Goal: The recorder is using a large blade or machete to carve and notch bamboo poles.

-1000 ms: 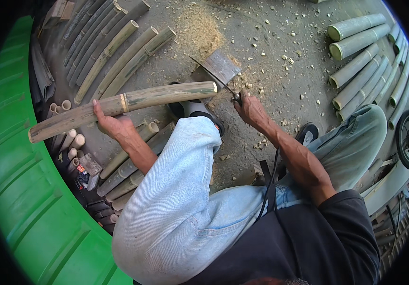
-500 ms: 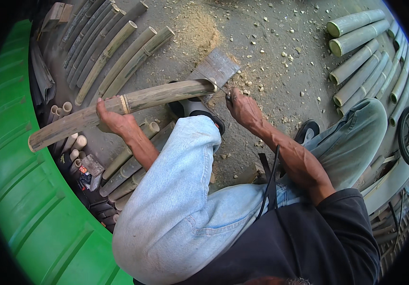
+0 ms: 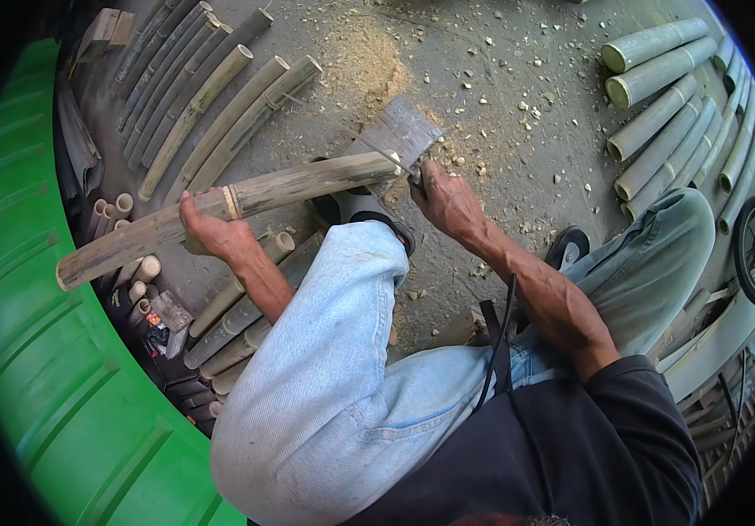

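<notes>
A long bamboo pole slants across my knees' far side, its left end lower than its right. My left hand is wrapped round it from below, just left of a pale node ring. By the pole's pale right end, my right hand is closed round the handle of a long thin-bladed knife. The narrow blade runs from my fist past the pole's tip, toward the upper left. Whether blade and bamboo touch, I cannot tell. Beyond the pole's tip, a flat grey board lies on the ground.
Bamboo poles lie in a row at the upper left; more thick ones lie at the right. A green ribbed surface curves along the left. Sawdust and chips cover the ground. A black wheel stands at the right edge.
The pole's right end has dipped slightly. My right hand has shifted a little left, and the knife blade now shows as a long line beyond the pole.
</notes>
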`<act>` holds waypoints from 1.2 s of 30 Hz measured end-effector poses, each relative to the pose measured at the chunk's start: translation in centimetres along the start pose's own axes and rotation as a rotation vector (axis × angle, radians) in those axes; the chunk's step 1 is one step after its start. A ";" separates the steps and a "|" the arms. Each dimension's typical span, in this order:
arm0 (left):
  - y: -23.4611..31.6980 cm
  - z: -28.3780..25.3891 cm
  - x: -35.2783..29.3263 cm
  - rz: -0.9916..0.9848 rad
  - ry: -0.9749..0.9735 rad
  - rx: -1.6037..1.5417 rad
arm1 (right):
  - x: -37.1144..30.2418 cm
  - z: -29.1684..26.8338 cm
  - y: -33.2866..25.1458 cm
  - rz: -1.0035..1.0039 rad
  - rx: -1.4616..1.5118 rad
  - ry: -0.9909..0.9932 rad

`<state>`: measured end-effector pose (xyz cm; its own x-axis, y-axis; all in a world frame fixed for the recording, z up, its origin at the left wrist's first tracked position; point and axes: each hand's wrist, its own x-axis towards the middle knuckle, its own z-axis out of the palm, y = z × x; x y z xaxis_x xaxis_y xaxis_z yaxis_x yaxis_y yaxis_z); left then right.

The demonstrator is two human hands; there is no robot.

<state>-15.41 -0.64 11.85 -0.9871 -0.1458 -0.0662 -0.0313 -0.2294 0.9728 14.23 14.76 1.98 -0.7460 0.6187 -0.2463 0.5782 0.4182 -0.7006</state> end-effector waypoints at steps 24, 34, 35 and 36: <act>0.2 -1.0 -0.9 -0.026 -0.062 -0.077 | 0.3 0.5 1.6 0.079 -0.019 -0.056; 0.1 -0.4 -2.6 -0.010 -0.213 -0.095 | -1.4 1.7 3.3 0.086 -0.038 -0.031; 0.0 -0.3 -2.8 -0.011 -0.214 -0.099 | -0.7 1.7 4.0 0.089 -0.011 -0.042; 0.7 -0.9 -2.7 -0.017 -0.197 -0.059 | -1.9 2.0 2.9 0.096 -0.001 -0.051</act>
<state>-12.65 -1.31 12.46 -0.9983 0.0482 -0.0321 -0.0447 -0.2871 0.9569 16.65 13.47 -0.98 -0.7030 0.6215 -0.3457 0.6481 0.3597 -0.6713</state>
